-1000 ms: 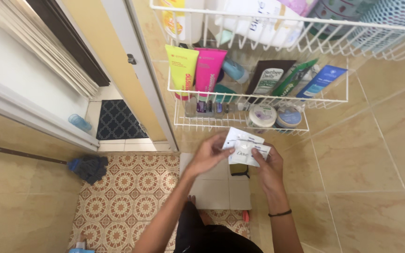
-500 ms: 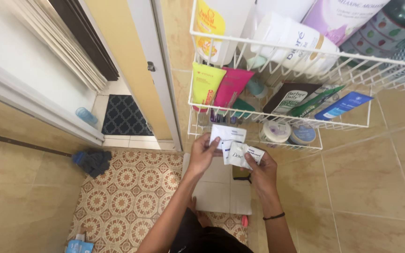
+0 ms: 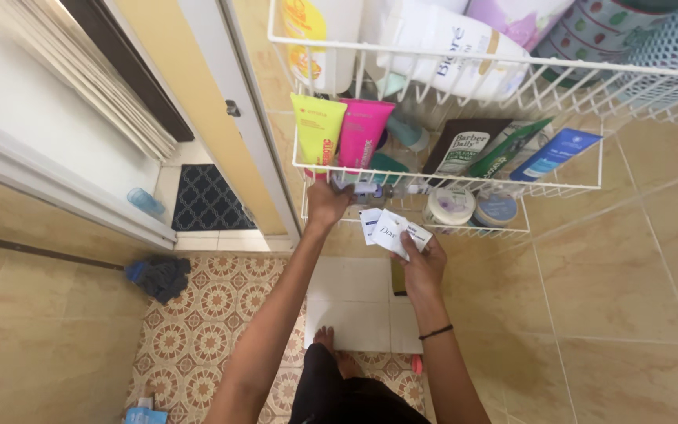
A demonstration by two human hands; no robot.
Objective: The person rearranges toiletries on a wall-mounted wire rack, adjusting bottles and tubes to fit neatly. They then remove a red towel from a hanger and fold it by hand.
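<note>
I see my right hand holding small white packets, fanned out just below the wire rack. At ten o'clock from them, my left hand closes around a little item on the lowest shelf.

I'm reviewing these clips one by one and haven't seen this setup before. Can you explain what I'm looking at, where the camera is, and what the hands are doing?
There is no machine here: a person wears a camera on the head, so the single view looks down along both bare arms in a tiled bathroom. The left hand reaches to the lowest shelf of a white wire rack on the wall, at some small items there. The right hand holds a few small white packets just below the rack. The rack carries a yellow tube, a pink tube, other tubes and two round jars. Below are a patterned floor, the person's foot and a dark cloth.
</note>
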